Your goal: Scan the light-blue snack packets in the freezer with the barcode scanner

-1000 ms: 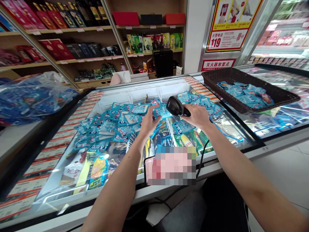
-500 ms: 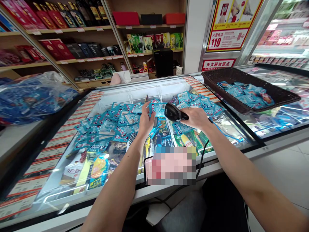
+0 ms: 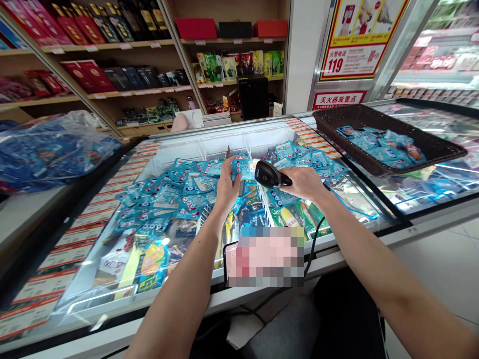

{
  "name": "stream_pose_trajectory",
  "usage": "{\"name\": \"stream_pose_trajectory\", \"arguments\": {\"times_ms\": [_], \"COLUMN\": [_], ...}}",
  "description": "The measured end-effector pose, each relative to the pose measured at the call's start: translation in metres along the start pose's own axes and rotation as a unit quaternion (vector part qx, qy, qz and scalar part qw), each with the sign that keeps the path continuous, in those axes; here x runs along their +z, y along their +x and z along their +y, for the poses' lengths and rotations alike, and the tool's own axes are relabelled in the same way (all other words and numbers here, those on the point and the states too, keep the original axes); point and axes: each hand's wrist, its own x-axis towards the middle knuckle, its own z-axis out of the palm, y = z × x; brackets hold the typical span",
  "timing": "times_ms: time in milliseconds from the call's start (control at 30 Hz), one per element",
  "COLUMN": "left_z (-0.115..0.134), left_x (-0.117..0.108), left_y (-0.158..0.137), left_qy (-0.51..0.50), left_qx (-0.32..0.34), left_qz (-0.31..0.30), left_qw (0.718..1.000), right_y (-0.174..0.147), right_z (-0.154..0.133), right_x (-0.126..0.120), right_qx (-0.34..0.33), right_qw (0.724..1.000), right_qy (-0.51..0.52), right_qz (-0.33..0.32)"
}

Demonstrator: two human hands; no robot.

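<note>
My left hand (image 3: 227, 185) is closed on the left end of a small blue packet (image 3: 244, 168), held up flat above the freezer. In my right hand (image 3: 304, 182) is a black barcode scanner (image 3: 268, 174), gripped by its handle. The scanner's head covers the packet's right end, and a bright light falls on the packet there. Many similar blue packets (image 3: 160, 197) lie in a loose heap on the glass, below and left of my hands. The fingertips of my right hand are partly hidden behind the scanner handle.
A phone (image 3: 230, 264) with a blurred screen leans at the freezer's front edge (image 3: 325, 264). The scanner's cable (image 3: 316, 239) runs down past it. At right a brown basket (image 3: 441, 144) holds more packets. A plastic bag (image 3: 56, 149) of blue goods lies at left; shelves stand behind.
Both hands, the packet and the scanner stay almost where they were. The packet's right end, which showed its barcode, is now brightly lit and washed out.
</note>
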Motion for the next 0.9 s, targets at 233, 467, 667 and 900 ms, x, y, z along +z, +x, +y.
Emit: {"name": "stream_pose_trajectory", "arguments": {"times_ms": [233,467,667,900], "left_z": [0.0010,0.0005,0.0031,-0.0003], "left_x": [0.0000,-0.0011,-0.0025,-0.0004], "left_y": [-0.0001,-0.0004,-0.0006,0.0012], "left_qy": [0.005,0.049,0.078,0.032], "left_qx": [0.016,0.048,0.051,0.064], "left_qz": [-0.004,0.031,0.029,0.042], "left_qw": [1.000,0.997,0.995,0.997], "right_y": [-0.0002,-0.0004,0.0000,-0.0003], "right_z": [0.0008,0.0004,-0.0027,-0.0041], "right_x": [0.0009,0.0008,0.0000,-0.0015], "right_qx": [-0.003,0.008,0.004,-0.009], "right_qw": [1.000,1.000,1.000,0.999], "right_qy": [0.012,0.004,0.000,-0.004], "right_qz": [0.005,0.022,0.029,0.053]}}
